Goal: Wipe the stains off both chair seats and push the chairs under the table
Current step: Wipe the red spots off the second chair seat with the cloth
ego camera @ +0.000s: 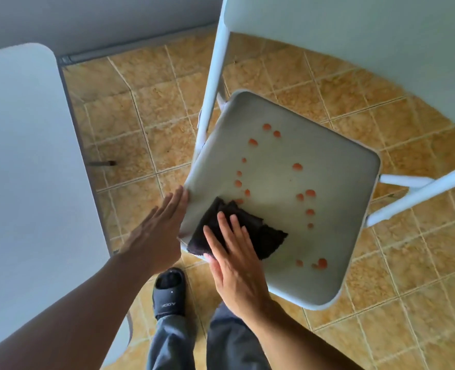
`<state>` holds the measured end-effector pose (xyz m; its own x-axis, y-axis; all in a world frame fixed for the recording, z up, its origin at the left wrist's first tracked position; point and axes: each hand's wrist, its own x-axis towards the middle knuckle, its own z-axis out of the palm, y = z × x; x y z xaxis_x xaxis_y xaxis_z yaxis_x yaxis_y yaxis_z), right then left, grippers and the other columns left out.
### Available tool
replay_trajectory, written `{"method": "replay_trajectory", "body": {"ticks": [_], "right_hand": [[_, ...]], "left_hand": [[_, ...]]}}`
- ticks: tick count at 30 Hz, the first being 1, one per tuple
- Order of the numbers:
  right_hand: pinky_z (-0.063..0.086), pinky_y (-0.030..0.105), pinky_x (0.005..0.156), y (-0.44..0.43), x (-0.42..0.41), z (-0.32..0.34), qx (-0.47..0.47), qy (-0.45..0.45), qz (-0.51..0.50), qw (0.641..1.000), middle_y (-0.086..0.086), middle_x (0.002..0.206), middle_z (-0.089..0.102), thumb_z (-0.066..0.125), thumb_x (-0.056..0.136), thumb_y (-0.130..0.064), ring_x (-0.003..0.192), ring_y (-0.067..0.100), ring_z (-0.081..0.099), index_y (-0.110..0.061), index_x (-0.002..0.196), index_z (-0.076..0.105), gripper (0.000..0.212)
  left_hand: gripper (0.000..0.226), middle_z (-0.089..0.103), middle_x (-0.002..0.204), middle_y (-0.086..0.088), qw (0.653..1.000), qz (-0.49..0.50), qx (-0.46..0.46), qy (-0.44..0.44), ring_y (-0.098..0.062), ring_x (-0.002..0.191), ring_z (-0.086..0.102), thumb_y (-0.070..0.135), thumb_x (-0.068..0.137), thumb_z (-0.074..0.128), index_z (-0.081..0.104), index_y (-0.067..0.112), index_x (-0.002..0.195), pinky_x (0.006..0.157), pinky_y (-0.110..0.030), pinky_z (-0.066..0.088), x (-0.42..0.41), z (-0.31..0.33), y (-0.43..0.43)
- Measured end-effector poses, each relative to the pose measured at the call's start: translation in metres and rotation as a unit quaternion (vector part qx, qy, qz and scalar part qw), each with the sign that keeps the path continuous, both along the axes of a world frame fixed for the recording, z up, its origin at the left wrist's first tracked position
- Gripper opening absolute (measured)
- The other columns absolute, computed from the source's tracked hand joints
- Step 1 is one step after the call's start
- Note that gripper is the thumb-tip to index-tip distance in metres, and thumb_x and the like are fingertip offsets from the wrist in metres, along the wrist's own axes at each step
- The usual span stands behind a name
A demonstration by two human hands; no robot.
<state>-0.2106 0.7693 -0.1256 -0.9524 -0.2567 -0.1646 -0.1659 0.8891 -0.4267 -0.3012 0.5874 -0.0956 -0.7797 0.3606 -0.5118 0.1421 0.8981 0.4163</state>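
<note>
A white folding chair stands on the tiled floor with its grey seat (325, 236) facing up. Several orange-red stains (297, 166) dot the seat in a loose ring. A dark folded cloth (258, 228) lies on the near left corner of the seat. My right hand (234, 260) rests flat on the cloth, fingers spread, pressing it down. My left hand (158, 231) is flat and open against the seat's left edge, fingertips touching the corner. The chair's backrest (354, 41) fills the upper right.
A white table top (26, 166) fills the left side, its edge close to the chair. Tan floor tiles (146, 108) lie between them. My legs and a dark slipper (168, 292) stand just below the seat. A grey wall runs along the top.
</note>
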Motion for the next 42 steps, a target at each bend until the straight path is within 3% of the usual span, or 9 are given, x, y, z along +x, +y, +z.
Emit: {"method": "replay_trajectory", "body": {"ticks": [6,13,16,21,24,29,33,37,42], "right_hand": [[0.024,0.046,0.121,0.037,-0.054,-0.017,0.003,0.051,0.100,0.994,0.012,0.161,0.026,0.050,0.095,-0.004,0.151,0.029,0.017,-0.002,0.147,0.040,0.052],[0.024,0.048,0.120,0.075,-0.219,-0.027,0.033,0.018,-0.095,0.995,0.020,0.158,0.028,0.039,0.103,-0.011,0.148,0.036,0.023,0.006,0.143,0.042,0.043],[0.026,0.046,0.119,0.054,-0.194,-0.024,0.017,0.052,-0.068,0.996,0.021,0.156,0.033,0.041,0.103,-0.011,0.147,0.036,0.027,0.009,0.142,0.041,0.044],[0.029,0.046,0.119,0.002,-0.043,0.000,-0.098,0.019,0.031,0.995,0.012,0.159,0.029,0.051,0.098,-0.003,0.150,0.025,0.021,0.002,0.147,0.038,0.051],[0.033,0.045,0.117,-0.001,0.004,0.008,-0.070,0.011,0.122,0.990,0.011,0.160,0.029,0.048,0.097,-0.006,0.150,0.027,0.021,0.002,0.147,0.038,0.051],[0.039,0.046,0.112,0.015,-0.057,-0.010,-0.004,0.078,0.150,0.986,0.016,0.150,0.044,0.047,0.095,-0.005,0.143,0.031,0.037,0.004,0.136,0.053,0.043],[0.043,0.047,0.109,0.021,-0.156,-0.026,0.023,0.133,0.026,0.991,0.021,0.142,0.053,0.057,0.091,0.003,0.135,0.037,0.048,0.007,0.131,0.057,0.040],[0.045,0.047,0.107,0.013,-0.211,-0.028,0.014,0.096,-0.089,0.991,0.024,0.139,0.054,0.055,0.091,0.006,0.133,0.039,0.049,0.010,0.128,0.058,0.037],[0.034,0.045,0.116,-0.011,-0.118,-0.009,-0.047,0.064,0.054,0.995,0.019,0.150,0.044,0.050,0.095,-0.002,0.144,0.031,0.036,0.007,0.137,0.050,0.042]], "left_hand": [[0.104,-0.029,0.149,0.016,0.999,0.008,0.033,0.008,-0.005,0.139,-0.023,-0.002,0.080,0.051,-0.025,0.033,0.142,0.117,-0.027,-0.001,0.002,-0.011,-0.005],[0.098,-0.024,0.152,0.011,0.999,0.004,0.051,0.009,-0.007,0.140,-0.021,-0.003,0.080,0.049,-0.018,0.025,0.147,0.119,-0.027,-0.001,-0.001,-0.009,-0.008],[0.096,-0.027,0.151,0.012,0.999,0.001,0.046,0.000,-0.006,0.138,-0.025,-0.002,0.083,0.046,-0.024,0.027,0.143,0.118,-0.026,-0.004,-0.004,-0.007,-0.010],[0.090,-0.027,0.152,0.004,1.000,-0.021,0.013,0.015,-0.012,0.141,-0.022,0.001,0.085,0.043,-0.023,0.021,0.143,0.120,-0.032,0.001,-0.005,-0.005,-0.017],[0.093,-0.026,0.152,0.006,0.999,-0.030,0.018,0.004,-0.011,0.142,-0.020,-0.006,0.080,0.040,-0.024,0.022,0.142,0.121,-0.032,0.003,-0.008,-0.006,-0.019],[0.092,-0.024,0.149,0.015,0.999,-0.021,0.040,-0.024,-0.005,0.140,-0.018,-0.010,0.082,0.038,-0.020,0.027,0.143,0.120,-0.028,0.002,-0.016,-0.004,-0.023],[0.092,-0.025,0.147,0.018,0.998,-0.042,0.028,-0.047,-0.003,0.140,-0.018,-0.010,0.083,0.037,-0.015,0.028,0.149,0.118,-0.026,-0.002,-0.023,0.000,-0.026],[0.094,-0.027,0.147,0.020,0.996,-0.051,0.021,-0.069,-0.003,0.140,-0.018,-0.008,0.083,0.038,-0.019,0.031,0.148,0.119,-0.029,-0.002,-0.025,0.001,-0.031],[0.093,-0.025,0.153,0.013,0.996,-0.028,0.002,-0.086,-0.007,0.143,-0.016,-0.005,0.084,0.040,-0.021,0.027,0.147,0.120,-0.032,0.001,-0.019,0.005,-0.030]]}}
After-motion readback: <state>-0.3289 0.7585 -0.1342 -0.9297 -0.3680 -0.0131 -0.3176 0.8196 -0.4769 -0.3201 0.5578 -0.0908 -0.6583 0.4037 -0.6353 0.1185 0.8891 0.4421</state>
